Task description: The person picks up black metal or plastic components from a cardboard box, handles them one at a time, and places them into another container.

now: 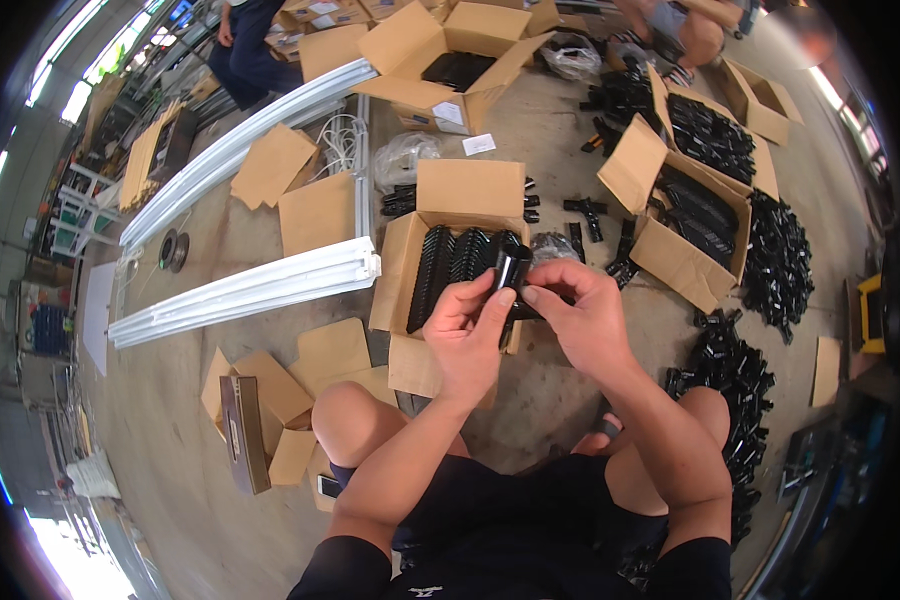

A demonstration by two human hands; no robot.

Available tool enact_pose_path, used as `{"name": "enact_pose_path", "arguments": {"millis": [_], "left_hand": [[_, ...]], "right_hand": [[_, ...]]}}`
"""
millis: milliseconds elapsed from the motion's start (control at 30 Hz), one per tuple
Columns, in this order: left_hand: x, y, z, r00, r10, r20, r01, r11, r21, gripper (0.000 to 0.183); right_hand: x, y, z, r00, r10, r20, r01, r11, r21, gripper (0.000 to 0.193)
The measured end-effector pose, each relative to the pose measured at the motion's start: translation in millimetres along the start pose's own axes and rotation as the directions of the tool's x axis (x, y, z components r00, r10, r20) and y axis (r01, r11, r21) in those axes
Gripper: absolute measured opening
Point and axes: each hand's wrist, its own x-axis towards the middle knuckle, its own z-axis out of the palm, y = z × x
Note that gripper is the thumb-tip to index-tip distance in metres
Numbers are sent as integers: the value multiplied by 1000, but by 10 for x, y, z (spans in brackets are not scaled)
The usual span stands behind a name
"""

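Observation:
In front of me, above the near edge of an open cardboard box (470, 188), both hands meet at a glossy black tube fitting (511, 268). My left hand (470, 325) wraps its fingers and thumb round the fitting, whose round open end points up and away. My right hand (582, 312) pinches at the fitting's right side; a dark part runs under its fingers, and the fingertips hide how the pieces join. Rows of similar black fittings (448, 262) stand packed inside the box below.
Two more boxes of black parts (692, 222) stand at the right, with loose piles of black fittings (778, 255) beside them. Long white metal profiles (245, 290) lie at the left. Cardboard flaps and a phone (328, 487) rest by my left knee. Other people (245, 45) are at the back.

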Motion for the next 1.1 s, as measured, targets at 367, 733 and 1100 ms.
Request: {"name": "enact_pose_path", "arguments": {"millis": [367, 733, 1100], "left_hand": [[-26, 19, -26, 1000, 4, -25, -3, 1000, 29, 25], [-29, 147, -13, 1000, -16, 3, 16, 998, -60, 24], [-30, 174, -42, 998, -58, 7, 58, 996, -63, 26]], "right_hand": [[-6, 9, 12, 998, 49, 39, -48, 998, -27, 7], [46, -113, -22, 990, -27, 138, 29, 1000, -12, 5], [46, -162, -76, 958, -172, 230, 224, 948, -224, 4]]}}
